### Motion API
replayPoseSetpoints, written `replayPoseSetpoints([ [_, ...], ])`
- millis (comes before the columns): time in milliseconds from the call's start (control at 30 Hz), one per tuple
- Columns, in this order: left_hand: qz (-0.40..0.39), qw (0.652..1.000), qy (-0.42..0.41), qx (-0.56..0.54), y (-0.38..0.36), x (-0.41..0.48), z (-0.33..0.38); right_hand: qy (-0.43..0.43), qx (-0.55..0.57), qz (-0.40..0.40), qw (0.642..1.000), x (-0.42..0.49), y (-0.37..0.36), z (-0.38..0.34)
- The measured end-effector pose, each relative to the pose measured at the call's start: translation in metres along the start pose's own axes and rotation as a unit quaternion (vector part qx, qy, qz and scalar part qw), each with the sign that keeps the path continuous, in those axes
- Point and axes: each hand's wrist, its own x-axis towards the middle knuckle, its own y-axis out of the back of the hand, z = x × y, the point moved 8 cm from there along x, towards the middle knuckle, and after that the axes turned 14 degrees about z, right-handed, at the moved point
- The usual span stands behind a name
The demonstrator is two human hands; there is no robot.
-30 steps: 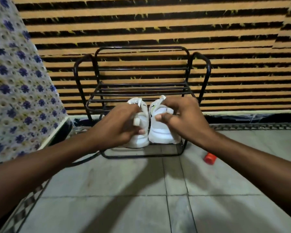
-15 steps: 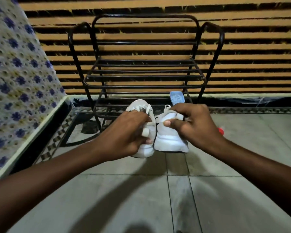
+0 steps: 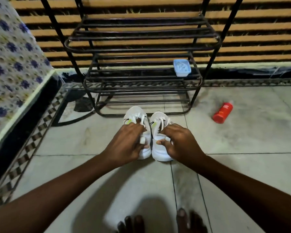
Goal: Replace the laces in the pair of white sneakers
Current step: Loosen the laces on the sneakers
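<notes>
Sneakers [image 3: 135, 112] (side by side) under curled fingers [image 3: 170, 129]

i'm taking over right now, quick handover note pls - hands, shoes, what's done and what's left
Left hand: grips the left sneaker at its collar.
Right hand: grips the right sneaker the same way.
Both sneakers side by side, heels toward you, low over the tiled floor before the black rack.
Done: pair is off the rack.
Left: both still laced; unlace them, thread new laces. No spare laces in view.
</notes>
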Motion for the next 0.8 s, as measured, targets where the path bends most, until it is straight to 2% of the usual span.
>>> replayPoseSetpoints([
  [167, -0.029, 0.999, 0.021, 0.016, -0.043, -0.024, -0.019, -0.009, -0.036, -0.006, 0.999, -0.023, -0.034, 0.028],
  [333, -0.066, 0.998, 0.004, 0.016, -0.073, -0.046, -0.017, 0.059, -0.078, -0.019, 0.995, -0.054, -0.059, 0.031],
  [800, -0.117, 0.991, 0.040, 0.055, -0.075, -0.070, -0.030, 0.047, -0.093, -0.031, 0.994, -0.074, -0.057, 0.038],
])
